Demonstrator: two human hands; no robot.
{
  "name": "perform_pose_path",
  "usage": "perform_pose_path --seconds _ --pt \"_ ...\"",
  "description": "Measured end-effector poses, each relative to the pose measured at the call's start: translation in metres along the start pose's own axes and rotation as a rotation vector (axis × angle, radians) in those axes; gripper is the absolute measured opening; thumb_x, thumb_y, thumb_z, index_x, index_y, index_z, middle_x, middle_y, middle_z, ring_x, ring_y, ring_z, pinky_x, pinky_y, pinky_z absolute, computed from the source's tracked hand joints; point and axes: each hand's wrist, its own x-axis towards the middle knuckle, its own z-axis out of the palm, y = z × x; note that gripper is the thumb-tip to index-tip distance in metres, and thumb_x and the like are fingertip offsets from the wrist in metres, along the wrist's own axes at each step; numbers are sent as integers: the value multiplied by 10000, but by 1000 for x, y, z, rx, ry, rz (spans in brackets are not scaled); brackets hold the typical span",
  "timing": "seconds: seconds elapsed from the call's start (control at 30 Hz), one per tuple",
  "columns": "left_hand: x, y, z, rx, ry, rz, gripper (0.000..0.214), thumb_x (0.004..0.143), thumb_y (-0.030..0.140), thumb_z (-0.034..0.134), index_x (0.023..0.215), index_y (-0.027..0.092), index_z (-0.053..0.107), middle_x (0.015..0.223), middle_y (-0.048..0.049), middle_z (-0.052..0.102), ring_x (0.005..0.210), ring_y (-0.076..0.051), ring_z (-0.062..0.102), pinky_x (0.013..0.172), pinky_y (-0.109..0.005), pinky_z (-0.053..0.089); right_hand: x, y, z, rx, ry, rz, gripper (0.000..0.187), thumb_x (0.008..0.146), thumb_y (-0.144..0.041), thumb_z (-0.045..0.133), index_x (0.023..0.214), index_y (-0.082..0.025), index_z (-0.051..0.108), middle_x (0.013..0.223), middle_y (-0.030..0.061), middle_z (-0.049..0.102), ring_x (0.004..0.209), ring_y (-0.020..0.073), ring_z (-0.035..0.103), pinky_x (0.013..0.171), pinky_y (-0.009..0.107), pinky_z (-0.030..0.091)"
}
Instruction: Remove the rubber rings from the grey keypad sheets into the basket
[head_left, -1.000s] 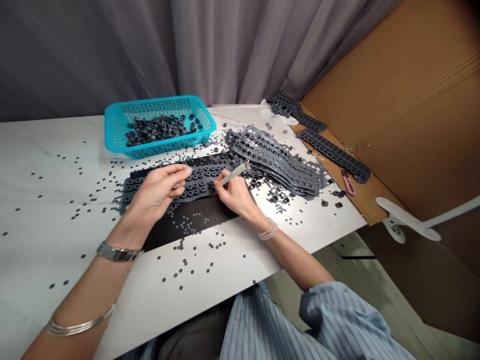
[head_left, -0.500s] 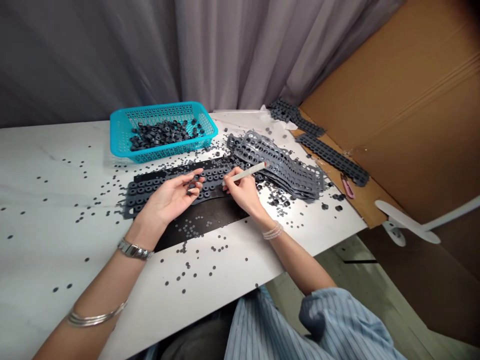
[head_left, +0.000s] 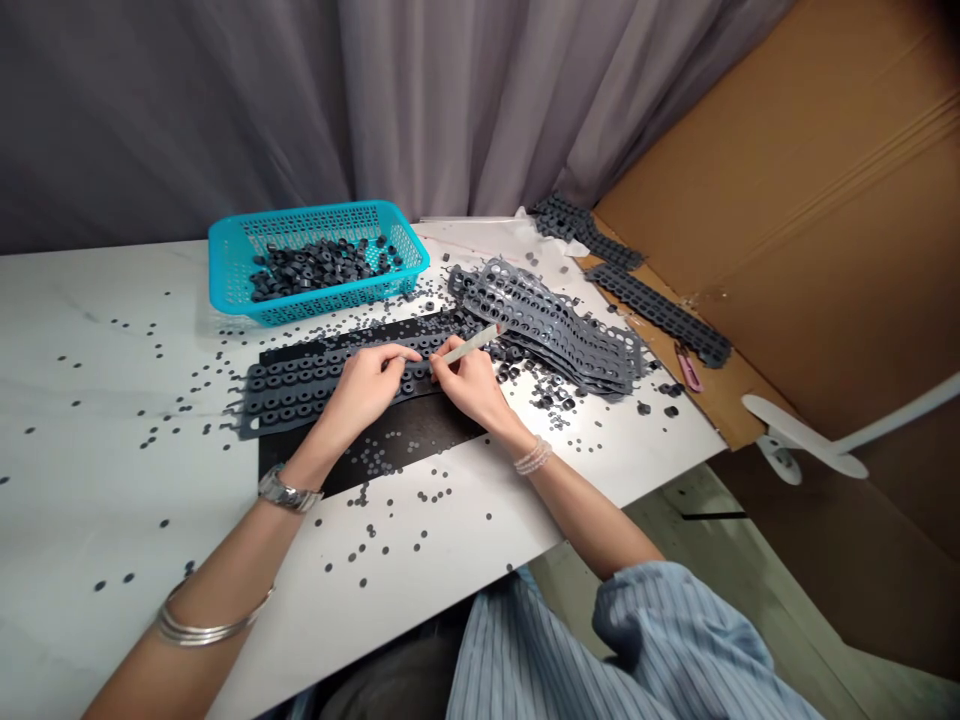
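A dark grey moulded rubber sheet (head_left: 292,385) with rows of raised rings lies on a black mat (head_left: 405,430). My left hand (head_left: 367,385) rests over the sheet's middle with fingers curled, index finger and thumb close together at the rings. What they grip, if anything, is hidden. Just to the right, my right hand (head_left: 472,387) is closed around a white pen-like stick (head_left: 474,341) with a reddish upper end. Its lower end points down at the sheet near my left fingertips, and the tip is hidden.
Behind the sheet stands a blue perforated basket (head_left: 315,305) of small black rings. Stacked punched sheets (head_left: 551,325) lie to the right, with loose rings (head_left: 555,390) before them. Small black discs litter the table (head_left: 187,480). A pink-handled cutter (head_left: 688,368) lies by the cardboard (head_left: 750,250).
My left hand has turned over, from palm partly up with fingers loosely apart to curled down onto the sheet. My right hand has shifted slightly left with the stick. The view has moved a little.
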Motion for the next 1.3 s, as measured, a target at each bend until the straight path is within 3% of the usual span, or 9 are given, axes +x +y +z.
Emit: perform_pose_path --seconds 0.07,0.17,0.47,0.53,0.6,0.7,0.77,1.0,1.3 --pt "1 -2 4 142 44 123 88 663 146 701 717 210 729 643 -1 546 640 -177 467 672 -284 361 0 0 1 -9 0 -6 182 879 -281 523 704 -234 509 625 -20 614 592 159 560 597 259 386" --pt "2 -6 11 104 52 169 164 607 88 755 668 227 693 692 -12 498 736 -218 485 753 -284 356 -1 0 2 -25 9 -39 171 885 -278 513 721 -235 493 630 -24 597 598 158 561 608 259 387" --pt "-2 -10 10 67 67 150 131 668 95 733 623 217 715 617 13 481 625 -164 421 650 -276 330 -1 0 4 -65 8 -102 148 889 -258 496 743 -236 488 637 -27 561 585 152 538 627 263 375" --pt "-3 -9 5 -4 145 105 69 696 134 741 690 203 738 637 20 520 615 -136 432 610 -258 336 0 1 5 -61 13 -102 141 883 -259 506 745 -234 495 632 -29 559 583 152 532 627 265 372" --pt "-3 -7 -1 -275 201 -1 45 722 142 744 749 178 738 665 21 548 576 -93 419 530 -219 324 1 2 5 -47 11 -87 140 879 -266 514 744 -233 500 623 -31 561 582 152 531 624 265 370" --pt "0 1 -11 -796 154 -249 61 751 70 718 747 126 694 691 -1 568 516 -38 385 420 -148 276 2 4 3 12 7 -41 165 881 -291 524 727 -232 510 618 -32 583 584 151 541 620 261 378" --pt "1 7 -16 -946 90 -375 99 800 33 657 729 103 661 712 -37 588 507 -29 398 399 -119 292 3 5 1 62 34 -22 184 885 -312 527 721 -230 518 619 -32 595 592 151 555 620 258 387" --pt "-3 20 -16 -1084 -33 -511 203 929 33 482 779 90 606 773 -85 587 508 -28 397 407 -106 357 4 9 -9 50 166 23 216 885 -343 522 700 -232 519 601 -34 586 585 157 554 617 263 391" --pt "-4 23 -22 -1071 -1 -445 163 917 61 527 784 93 616 838 -107 598 590 -48 471 455 -118 376 4 14 -5 49 162 22 228 887 -369 521 705 -231 533 618 -16 598 572 163 532 588 267 377"
